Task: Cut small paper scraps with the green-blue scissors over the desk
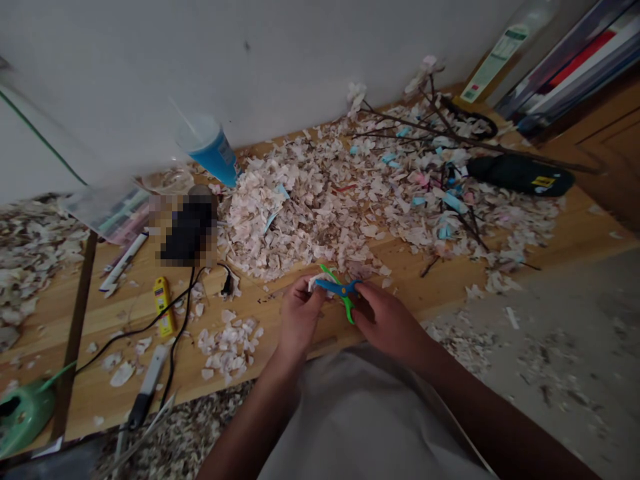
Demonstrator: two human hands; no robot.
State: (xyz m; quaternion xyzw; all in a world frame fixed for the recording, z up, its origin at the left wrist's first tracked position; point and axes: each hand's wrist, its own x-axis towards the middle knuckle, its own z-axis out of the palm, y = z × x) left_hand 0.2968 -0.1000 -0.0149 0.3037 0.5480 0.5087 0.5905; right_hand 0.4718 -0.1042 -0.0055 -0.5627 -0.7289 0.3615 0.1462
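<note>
Far left, green plastic base (30,417) at the table edge, then yellow box (163,307), then small petal heap (233,343), left of the hands. Blue cup (220,157) sits further back, with large petal heap (280,227) right of it, behind the hands. Left hand (300,308): fingers pinched on a pale petal-like scrap (314,281), so the scrap lies at its fingertips. Scissors (344,291), blue and green, come in from the right, blades parted, tips at the scrap; can't tell if it's between them. Right hand (387,313) grips the handles, which are spread. Step looks like snipping the scrap. Reckon closing the blades calls for a steady scrap and left fingers clear of the edges. Further right: bare branch (467,141), black pouch (517,175), bottle (497,63).
</note>
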